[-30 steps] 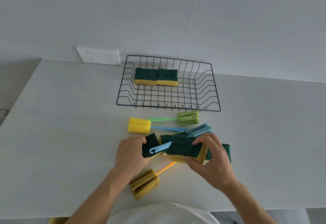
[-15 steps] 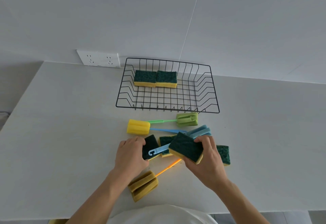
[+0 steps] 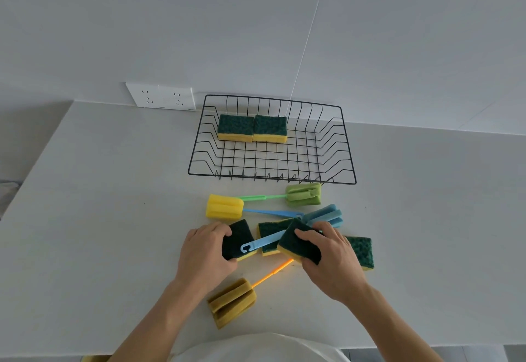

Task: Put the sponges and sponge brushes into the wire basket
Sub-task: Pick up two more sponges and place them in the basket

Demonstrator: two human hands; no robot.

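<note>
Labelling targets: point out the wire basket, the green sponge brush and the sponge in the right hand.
wire basket (image 3: 271, 176): head view, front rim wire.
green sponge brush (image 3: 303, 194): head view, middle of its foam head.
sponge in the right hand (image 3: 296, 245): head view, dark green scouring face.

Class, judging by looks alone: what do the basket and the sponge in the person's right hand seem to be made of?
Basket: probably metal wire with a black coating, shown by thin rigid rods forming an open grid. Sponge in the right hand: likely soft yellow foam beneath a dark green scouring layer with a rough, fibrous, matte look.
</note>
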